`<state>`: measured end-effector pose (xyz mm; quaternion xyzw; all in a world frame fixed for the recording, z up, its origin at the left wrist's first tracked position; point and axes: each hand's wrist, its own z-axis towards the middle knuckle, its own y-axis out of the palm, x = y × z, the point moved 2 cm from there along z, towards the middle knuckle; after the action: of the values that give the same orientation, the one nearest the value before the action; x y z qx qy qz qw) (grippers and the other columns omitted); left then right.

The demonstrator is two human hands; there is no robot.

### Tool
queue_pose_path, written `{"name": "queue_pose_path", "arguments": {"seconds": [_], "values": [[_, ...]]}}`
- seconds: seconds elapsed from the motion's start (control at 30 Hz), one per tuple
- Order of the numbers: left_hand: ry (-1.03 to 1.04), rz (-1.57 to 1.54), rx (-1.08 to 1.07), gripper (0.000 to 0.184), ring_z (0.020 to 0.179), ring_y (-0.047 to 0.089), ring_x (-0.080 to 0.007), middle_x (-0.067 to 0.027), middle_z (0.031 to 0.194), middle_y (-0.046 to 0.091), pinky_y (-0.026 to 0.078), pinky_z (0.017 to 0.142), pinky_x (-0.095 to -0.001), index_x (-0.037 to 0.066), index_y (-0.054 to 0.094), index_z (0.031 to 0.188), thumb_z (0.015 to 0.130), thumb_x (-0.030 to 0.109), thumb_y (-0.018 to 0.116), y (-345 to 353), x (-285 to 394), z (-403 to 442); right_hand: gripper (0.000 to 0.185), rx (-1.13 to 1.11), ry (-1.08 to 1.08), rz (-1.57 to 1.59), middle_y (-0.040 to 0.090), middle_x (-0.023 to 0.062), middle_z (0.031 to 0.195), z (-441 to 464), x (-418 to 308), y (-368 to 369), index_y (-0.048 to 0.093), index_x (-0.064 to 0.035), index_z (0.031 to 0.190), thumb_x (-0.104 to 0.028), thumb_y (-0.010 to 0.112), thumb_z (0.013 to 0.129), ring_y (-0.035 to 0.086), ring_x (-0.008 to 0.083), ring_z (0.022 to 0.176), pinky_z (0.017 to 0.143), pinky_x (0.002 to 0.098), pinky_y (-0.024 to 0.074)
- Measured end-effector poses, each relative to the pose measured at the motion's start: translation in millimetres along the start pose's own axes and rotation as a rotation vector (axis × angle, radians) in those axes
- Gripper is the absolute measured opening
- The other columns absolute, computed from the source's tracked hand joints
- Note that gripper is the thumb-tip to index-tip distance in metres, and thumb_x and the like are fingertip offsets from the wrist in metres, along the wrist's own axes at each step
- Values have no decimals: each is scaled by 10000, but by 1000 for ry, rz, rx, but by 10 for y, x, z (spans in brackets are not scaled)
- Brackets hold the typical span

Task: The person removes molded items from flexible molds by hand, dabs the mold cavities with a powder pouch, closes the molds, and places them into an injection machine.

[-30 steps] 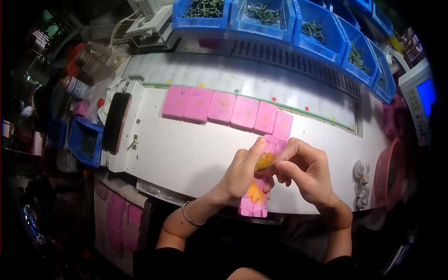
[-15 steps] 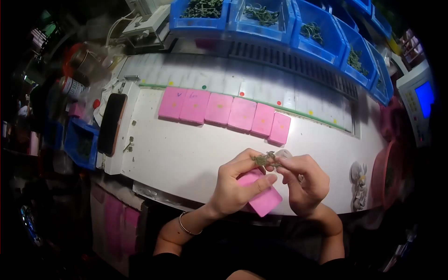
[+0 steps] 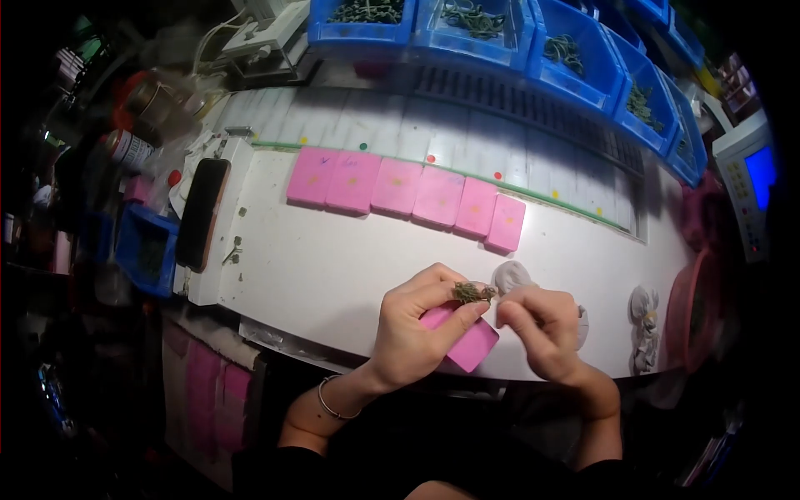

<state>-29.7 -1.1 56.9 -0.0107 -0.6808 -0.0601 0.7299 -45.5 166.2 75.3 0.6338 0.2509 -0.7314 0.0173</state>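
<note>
My left hand [image 3: 421, 325] is closed round a pink block [image 3: 473, 343] and pinches a small greenish clump [image 3: 469, 292] between thumb and forefinger. Close to the clump's right side, my right hand [image 3: 542, 329] has its fingers curled together; what they hold, if anything, is too small to make out. Behind the hands lies a pale rounded bundle [image 3: 510, 276], partly covered by my right hand. Several pink blocks [image 3: 396, 187] form a row across the white table [image 3: 308, 275], beyond both hands.
Blue bins [image 3: 575, 71] with green pieces line the back. A phone [image 3: 204, 214] lies at the left by a blue bin [image 3: 143, 250]. A whitish bundle [image 3: 644, 329] and a pink basin [image 3: 687, 308] are at the right, below a device with a blue screen [image 3: 761, 175].
Since the first frame, the opened pink mould with yellow inside has given way to a plain pink block, and the greenish clump has appeared. My right hand has since moved slightly off the clump.
</note>
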Motion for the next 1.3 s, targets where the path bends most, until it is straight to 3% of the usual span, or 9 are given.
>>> {"name": "queue_pose_path", "arguments": {"seconds": [0.13,0.33,0.43,0.5,0.77,0.87,1.0,1.17,1.3], "values": [[111,190,57,179,796,614,-143,-94,866,610,498,710,-241,-31,681,931,769,-88,629,-58,105,-22,264,-292,156,-128,511,76,548,18,134,-93,559,-14,680,-139,496,904,498,178,506,499,302,384],[170,284,46,236,776,613,-136,-86,875,600,497,681,-225,-15,682,948,744,-120,627,-55,106,-49,367,-677,236,-390,568,210,654,-176,381,88,584,-11,695,-281,469,916,558,404,666,600,475,438],[180,333,36,236,759,612,-137,-84,866,599,494,667,-226,-11,683,945,741,-117,631,-21,108,-42,276,-608,10,-509,571,179,652,-139,300,20,608,-14,754,-233,523,898,564,364,608,586,433,459],[192,408,30,220,731,608,-138,-79,834,601,485,642,-231,2,687,936,741,-93,646,12,114,-16,144,-95,42,-251,581,131,700,-46,110,-115,628,-23,842,-164,602,857,557,291,572,561,367,465],[127,332,-85,155,689,608,-163,-90,774,612,478,636,-253,-7,686,860,710,-41,679,316,34,122,123,-41,-116,-254,619,81,838,144,-105,-677,624,-16,906,-90,659,815,581,141,626,538,276,461],[112,297,-86,135,700,602,-150,-82,783,614,475,639,-244,-17,679,897,816,89,658,311,-42,144,128,308,-12,-72,651,92,916,470,-215,-1257,620,13,952,-74,603,860,596,120,673,524,240,468],[16,91,-40,608,700,578,-141,-79,794,601,477,667,-249,-53,629,995,959,492,362,323,-217,130,187,639,-200,249,636,130,925,688,-102,-1442,605,59,1000,-86,528,910,611,119,684,498,208,478],[-415,-510,150,734,725,591,-173,-109,834,594,511,703,-279,-27,497,1190,952,569,142,273,-393,234,180,-240,-71,154,623,83,714,48,-93,-463,605,4,947,-132,487,940,601,140,600,583,280,499],[-446,-484,-174,743,617,572,-167,-118,751,578,515,591,-285,-26,457,1169,921,613,174,322,-326,196,199,-103,-291,-52,559,129,983,76,-179,-307,573,-16,1025,58,505,853,594,246,910,789,308,490]]}}
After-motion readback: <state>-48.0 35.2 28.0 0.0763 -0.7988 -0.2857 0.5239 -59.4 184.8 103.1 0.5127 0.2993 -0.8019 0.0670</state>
